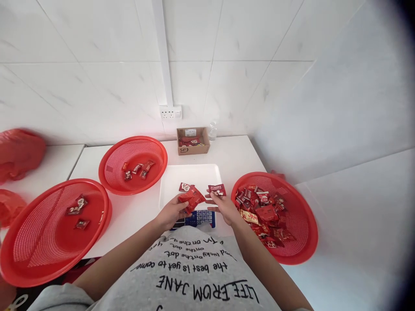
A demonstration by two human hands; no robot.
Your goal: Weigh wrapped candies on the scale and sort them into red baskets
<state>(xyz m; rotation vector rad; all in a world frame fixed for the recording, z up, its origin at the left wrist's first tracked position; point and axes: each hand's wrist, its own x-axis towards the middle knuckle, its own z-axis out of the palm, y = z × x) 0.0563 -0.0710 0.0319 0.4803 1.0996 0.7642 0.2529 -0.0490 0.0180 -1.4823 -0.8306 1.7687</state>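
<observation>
My left hand (173, 211) is closed on a bunch of red snack packets (193, 199) over the front edge of a white tray (191, 172). My right hand (223, 207) pinches a single red packet (217, 189) just right of them. Another red packet (185, 187) lies on the tray behind my left hand. A blue keypad (201, 217) of a scale shows below my hands. To the right, a red basket (298, 255) holds several red packets.
Two more red baskets stand to the left: a middle one (110, 164) and a near one (19, 246), each with a few packets. A small cardboard box (193, 141) with packets sits at the wall, a clear bottle (212, 129) beside it. Red bags (17, 153) lie far left.
</observation>
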